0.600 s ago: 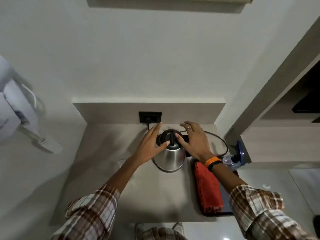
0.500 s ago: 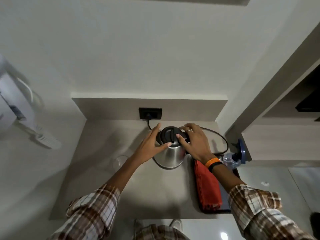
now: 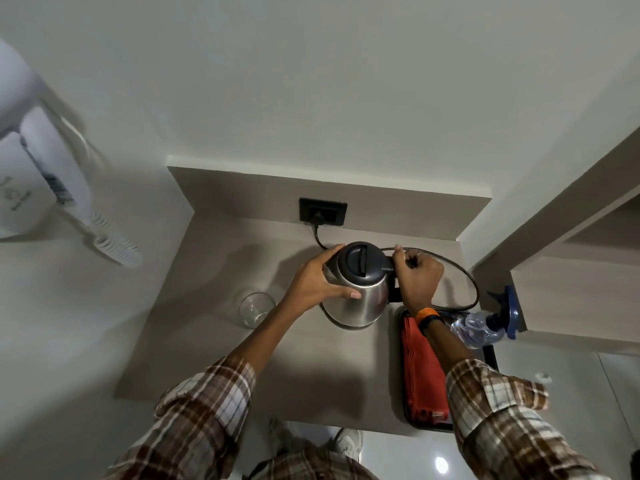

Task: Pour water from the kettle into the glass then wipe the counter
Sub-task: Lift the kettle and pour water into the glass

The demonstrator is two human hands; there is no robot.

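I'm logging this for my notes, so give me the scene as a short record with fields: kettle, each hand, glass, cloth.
kettle: steel kettle upright on the counter, lid on
left hand: left hand cupping the kettle body
right hand: right hand closed on the handle
glass: glass left of the kettle
cloth: red cloth folded on the tray

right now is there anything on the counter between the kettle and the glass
Nothing visible. The glass stands left of the kettle with bare counter between them; only the left hand and its forearm, holding the kettle's side, cross that gap.
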